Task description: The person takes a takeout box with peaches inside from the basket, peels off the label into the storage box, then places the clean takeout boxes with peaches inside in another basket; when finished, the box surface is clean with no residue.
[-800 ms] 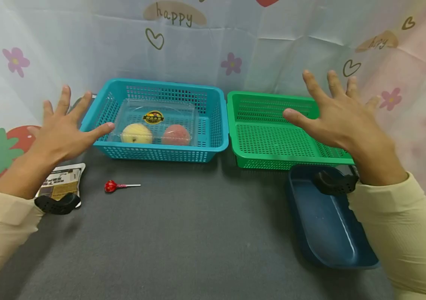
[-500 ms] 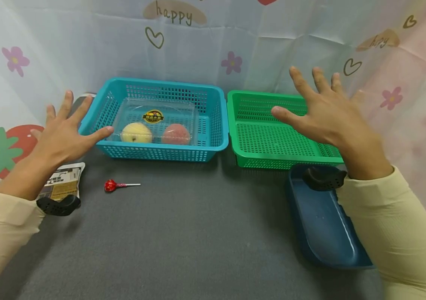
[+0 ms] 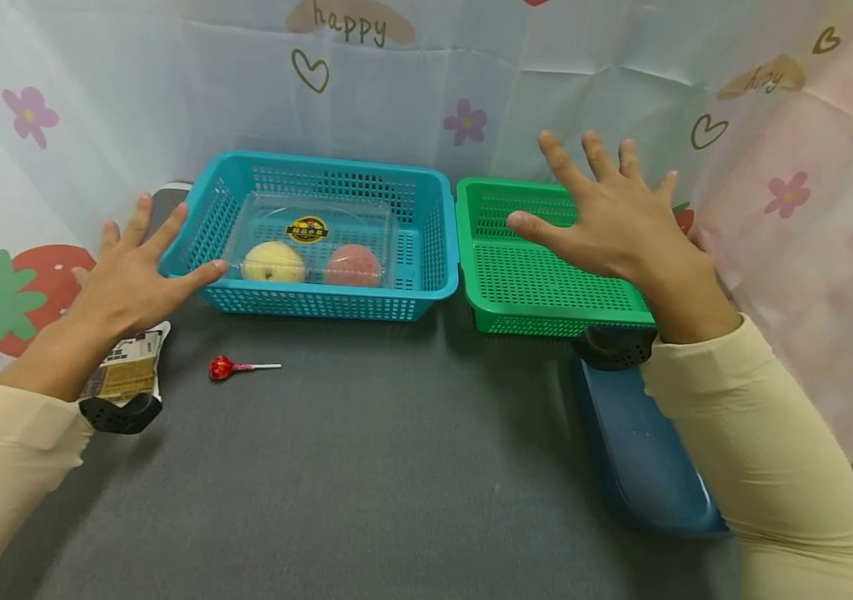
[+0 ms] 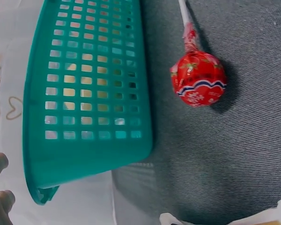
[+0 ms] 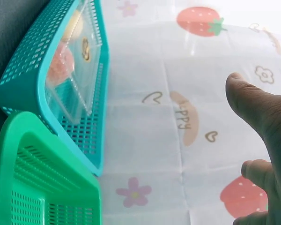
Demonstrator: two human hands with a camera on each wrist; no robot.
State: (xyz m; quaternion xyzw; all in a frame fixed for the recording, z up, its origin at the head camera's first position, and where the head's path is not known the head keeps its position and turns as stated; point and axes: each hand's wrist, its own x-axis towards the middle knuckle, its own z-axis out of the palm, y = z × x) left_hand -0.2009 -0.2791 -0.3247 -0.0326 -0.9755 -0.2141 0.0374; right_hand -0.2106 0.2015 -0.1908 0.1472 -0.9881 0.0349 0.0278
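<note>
My left hand, fingers spread, hovers by the left end of the blue basket and holds nothing. Inside that basket lies a clear plastic box with a yellow fruit and a pinkish fruit showing in it. Over the right part of the green basket, my right hand is raised with spread fingers and nothing in it. A red-wrapped lollipop lies on the grey table; the left wrist view shows the lollipop close up.
A dark blue tub stands at the right, partly hidden by my right sleeve. Beneath my left wrist lies a printed packet. A patterned curtain hangs behind the baskets. The grey tabletop stretches in front.
My right hand has moved left, from the green basket's right end further over the basket. The left hand has sunk slightly. The objects on the table have stayed in place.
</note>
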